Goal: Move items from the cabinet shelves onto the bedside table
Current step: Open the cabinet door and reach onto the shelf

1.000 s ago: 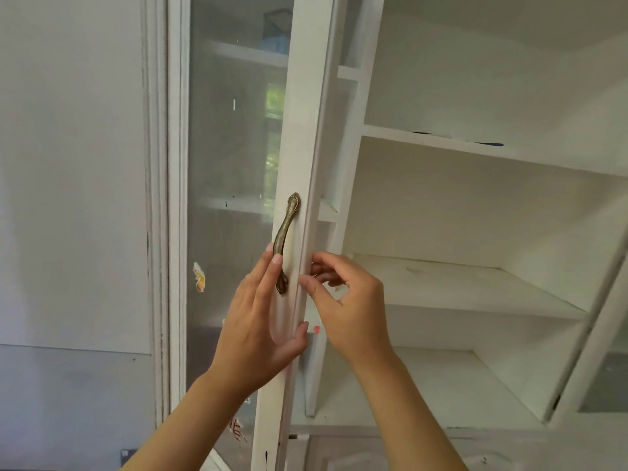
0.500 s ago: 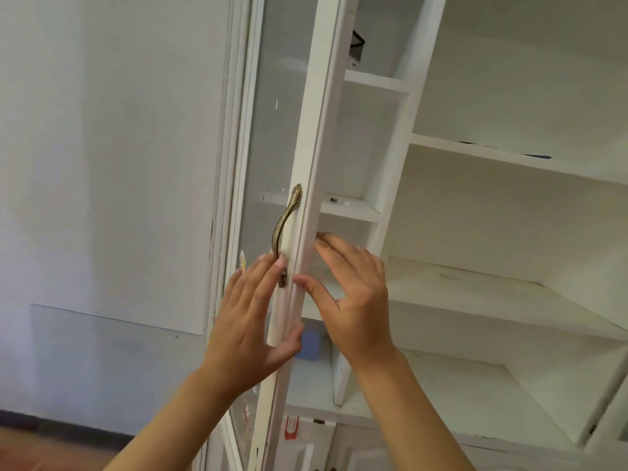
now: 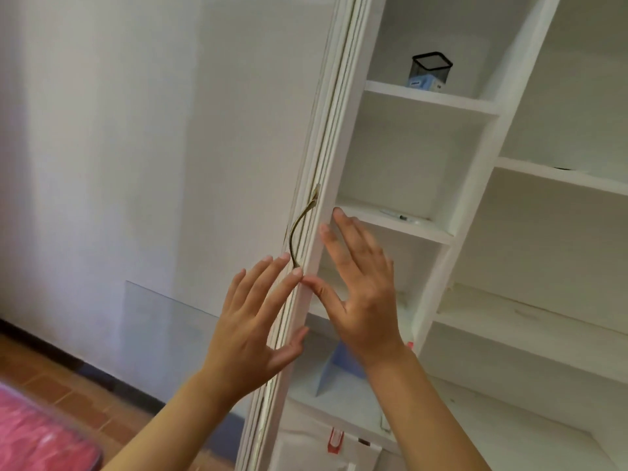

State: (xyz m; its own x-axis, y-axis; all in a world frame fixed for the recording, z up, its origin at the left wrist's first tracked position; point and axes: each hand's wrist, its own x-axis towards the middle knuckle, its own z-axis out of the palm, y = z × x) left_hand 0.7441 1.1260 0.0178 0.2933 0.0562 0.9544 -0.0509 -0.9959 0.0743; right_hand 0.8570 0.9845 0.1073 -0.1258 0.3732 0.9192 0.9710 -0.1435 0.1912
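Both hands frame the edge-on cabinet door (image 3: 307, 266): the left hand (image 3: 251, 331) is spread flat against its outer face below the brass handle (image 3: 299, 232), while the right hand (image 3: 363, 294), fingers straight, rests on its inner side. Behind the door, white shelves (image 3: 431, 100) hold a blue folder (image 3: 339, 372), a pen (image 3: 404, 218), and, highest, a black-rimmed container (image 3: 431, 70). Left lie a white wall (image 3: 136, 130), tiled floor (image 3: 68, 379) and pink bedding (image 3: 37, 436).

Door (image 3: 326, 185) under my fingers: white painted wood, smooth satin; handle (image 3: 299, 229) dull brassy metal; at 1 o'clock, clear plastic container (image 3: 431, 70), dark rim
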